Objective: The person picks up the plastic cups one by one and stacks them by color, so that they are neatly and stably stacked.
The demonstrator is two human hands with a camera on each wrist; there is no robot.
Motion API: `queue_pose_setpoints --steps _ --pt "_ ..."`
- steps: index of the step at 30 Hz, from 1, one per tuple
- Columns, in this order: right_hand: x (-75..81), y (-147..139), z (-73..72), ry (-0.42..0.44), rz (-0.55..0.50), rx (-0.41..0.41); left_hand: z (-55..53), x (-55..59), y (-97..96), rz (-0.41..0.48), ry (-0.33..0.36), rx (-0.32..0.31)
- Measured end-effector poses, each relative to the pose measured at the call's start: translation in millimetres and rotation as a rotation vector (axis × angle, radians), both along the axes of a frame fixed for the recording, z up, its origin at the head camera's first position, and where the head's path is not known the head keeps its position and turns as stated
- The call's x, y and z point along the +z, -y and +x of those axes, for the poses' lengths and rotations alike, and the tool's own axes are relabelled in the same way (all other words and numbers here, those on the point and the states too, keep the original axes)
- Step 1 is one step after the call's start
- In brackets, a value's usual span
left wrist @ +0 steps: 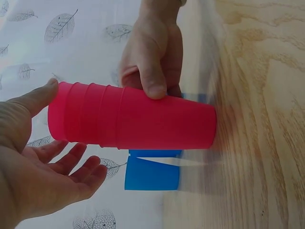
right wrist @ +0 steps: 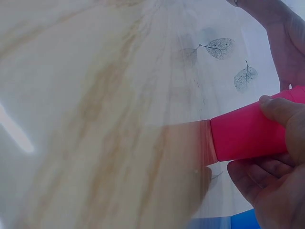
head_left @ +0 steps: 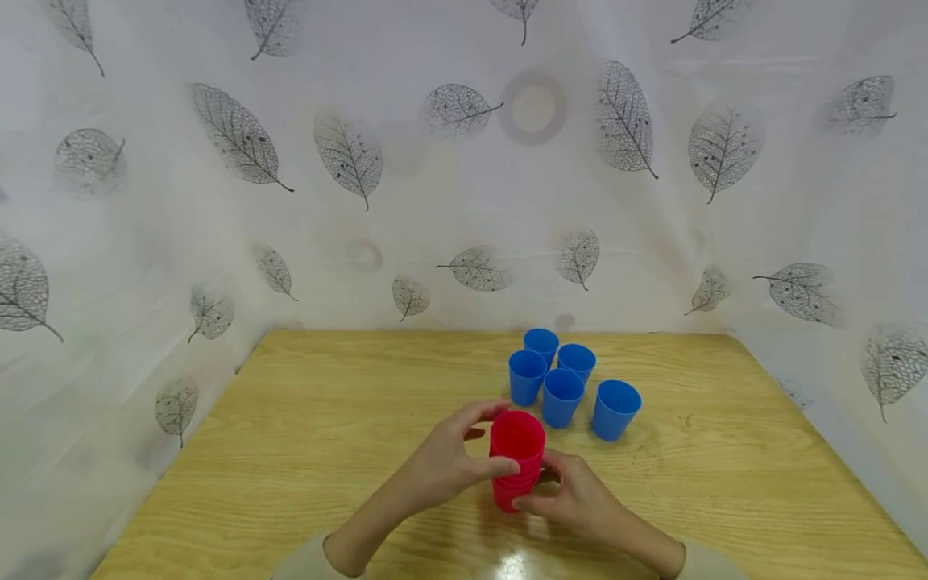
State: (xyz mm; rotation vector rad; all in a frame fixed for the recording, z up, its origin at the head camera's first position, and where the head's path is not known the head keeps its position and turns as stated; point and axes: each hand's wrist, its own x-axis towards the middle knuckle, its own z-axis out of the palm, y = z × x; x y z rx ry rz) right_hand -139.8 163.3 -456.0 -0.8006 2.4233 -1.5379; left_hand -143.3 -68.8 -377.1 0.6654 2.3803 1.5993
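Note:
A stack of several red cups [head_left: 518, 439] stands upright near the front of the table, rims upward. My left hand [head_left: 451, 459] is at the top of the stack, its thumb [left wrist: 45, 93] on the uppermost rim and its fingers on the opposite side. Lower down, my right hand [head_left: 580, 501] grips the stack from the right. In the right wrist view, that thumb [right wrist: 281, 109] lies along the bottom red cup [right wrist: 248, 129], with the fingers curled beneath it. The stack's ridged rims [left wrist: 90, 112] show in the left wrist view.
Several blue cups stand upright just behind the stack, four of them excluded from counting here by closeness: a front one [head_left: 562, 399], a left one [head_left: 527, 377], and a separate one [head_left: 616, 411] to the right. A leaf-patterned sheet [head_left: 406, 201] rises behind the wooden table [head_left: 326, 419].

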Motion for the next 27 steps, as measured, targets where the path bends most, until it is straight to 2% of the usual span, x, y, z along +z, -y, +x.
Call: queue_pose_setpoints --steps 11,18,23,27 --pt "1.7 1 1.3 -0.032 -0.015 0.003 -3.8 -5.5 7.5 0.065 0.026 0.007" --pt "0.1 0 1.4 -0.041 -0.018 0.008 -12.5 -8.7 10.4 0.087 -0.014 0.044" --pt "0.3 0 0.9 -0.031 -0.031 0.012 -18.6 -14.5 14.6 0.096 -0.017 0.057" --pt "-0.3 0 -0.2 -0.035 -0.037 0.015 -17.7 -20.1 21.5 0.095 -0.001 0.074"
